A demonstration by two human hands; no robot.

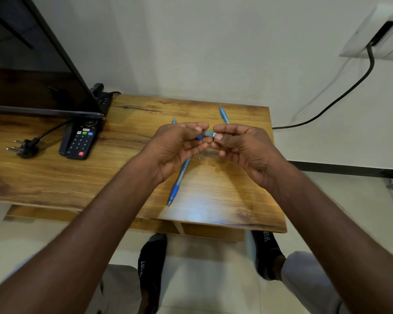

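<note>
The left hand (179,146) pinches a blue pen piece (199,137) in a narrow grip, the right hand (242,145) at three o'clock likewise a pale barrel (209,133), ends facing, seemingly for joining.

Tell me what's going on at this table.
A person is handling small pen parts above the brown wooden table. The left hand pinches a small dark blue plastic piece, and the right hand pinches a short pale blue-grey plastic tube. The two pieces are held end to end, close together. A whole blue ballpoint pen lies on the table below the hands, with a tiny metal bit beside it.
</note>
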